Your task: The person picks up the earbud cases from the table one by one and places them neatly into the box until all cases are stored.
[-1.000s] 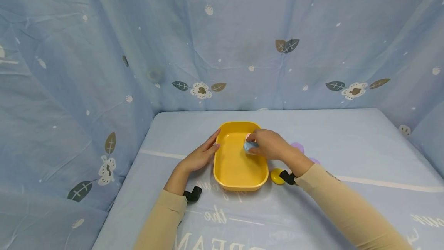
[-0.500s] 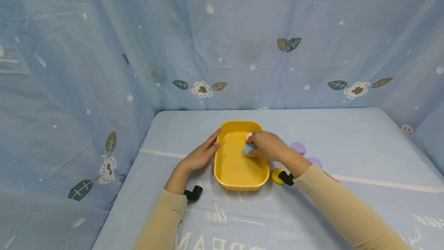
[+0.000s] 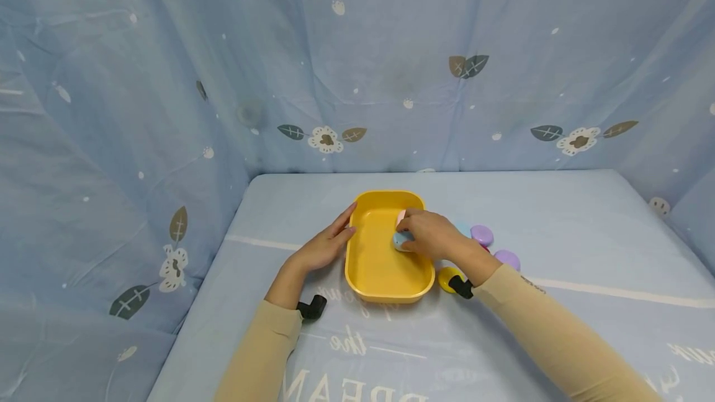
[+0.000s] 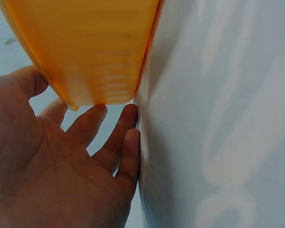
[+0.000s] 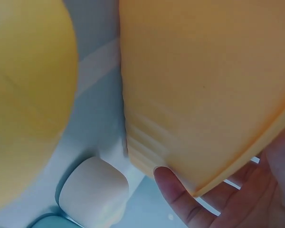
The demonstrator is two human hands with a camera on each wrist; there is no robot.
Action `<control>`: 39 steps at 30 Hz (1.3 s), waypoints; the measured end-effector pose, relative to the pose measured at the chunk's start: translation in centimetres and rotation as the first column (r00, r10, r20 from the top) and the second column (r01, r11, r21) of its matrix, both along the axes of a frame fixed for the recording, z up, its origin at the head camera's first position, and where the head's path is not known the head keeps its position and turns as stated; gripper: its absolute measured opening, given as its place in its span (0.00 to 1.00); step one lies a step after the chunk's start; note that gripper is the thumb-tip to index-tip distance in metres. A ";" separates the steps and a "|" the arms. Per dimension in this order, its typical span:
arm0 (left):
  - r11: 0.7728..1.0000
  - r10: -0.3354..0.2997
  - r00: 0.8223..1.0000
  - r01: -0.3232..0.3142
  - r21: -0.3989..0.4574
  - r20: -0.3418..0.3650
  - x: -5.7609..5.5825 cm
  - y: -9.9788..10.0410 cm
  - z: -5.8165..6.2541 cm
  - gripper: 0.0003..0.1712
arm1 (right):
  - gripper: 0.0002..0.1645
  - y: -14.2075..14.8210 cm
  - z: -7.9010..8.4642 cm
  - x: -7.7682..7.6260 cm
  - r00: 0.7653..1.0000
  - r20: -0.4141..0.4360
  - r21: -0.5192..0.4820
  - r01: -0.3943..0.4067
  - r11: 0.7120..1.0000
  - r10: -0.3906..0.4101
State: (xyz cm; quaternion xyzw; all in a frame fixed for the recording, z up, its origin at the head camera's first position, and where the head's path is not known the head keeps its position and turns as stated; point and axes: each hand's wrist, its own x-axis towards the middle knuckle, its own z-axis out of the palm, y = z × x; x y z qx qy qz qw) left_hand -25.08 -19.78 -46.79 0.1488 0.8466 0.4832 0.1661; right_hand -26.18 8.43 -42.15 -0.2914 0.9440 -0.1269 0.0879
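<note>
A yellow rectangular bin [image 3: 377,272] stands on the cloth-covered table in the head view. My left hand [image 3: 321,251] rests against its left side with fingers extended; the left wrist view shows those fingertips touching the bin's wall [image 4: 95,57]. My right hand [image 3: 432,232] reaches over the right rim, its thumb and fingers around a small light blue rounded thing [image 3: 400,241] inside the bin. Just beyond it, partly behind the fingers, is a pale pink thing [image 3: 401,216]. In the right wrist view the bin's wall [image 5: 194,85] hides what the hand holds.
Right of the bin lie a yellow round thing [image 3: 447,278], two purple round things [image 3: 507,259], a light blue one [image 3: 462,228] and a sliver of dark red [image 3: 485,249]. The right wrist view shows a whitish rounded block [image 5: 92,190]. A patterned curtain [image 3: 357,67] hangs behind.
Both hands keep nearly the same places at the bin. The head view has tilted slightly down. More of the light blue, purple and dark red things shows past my right wrist.
</note>
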 end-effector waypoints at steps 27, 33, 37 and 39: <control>1.000 -0.012 1.000 0.013 0.007 -0.017 0.0 0.4 0.5 0.35 | 0.24 0.2 0.2 0.3 1.000 0.006 0.005 0.017 1.000 -0.018; 1.000 -0.018 1.000 0.018 0.009 -0.018 0.1 0.3 0.3 0.35 | 0.26 0.4 0.5 0.6 1.000 -0.010 -0.005 0.022 1.000 -0.022; 1.000 -0.003 1.000 0.003 -0.003 -0.019 0.0 0.3 0.1 0.35 | 0.26 0.7 0.9 1.0 0.999 -0.035 -0.031 0.009 0.999 -0.010; 1.000 0.006 1.000 -0.006 -0.008 -0.017 0.1 0.2 0.0 0.35 | 0.26 1.0 1.0 1.3 0.999 -0.043 -0.051 0.005 0.999 -0.007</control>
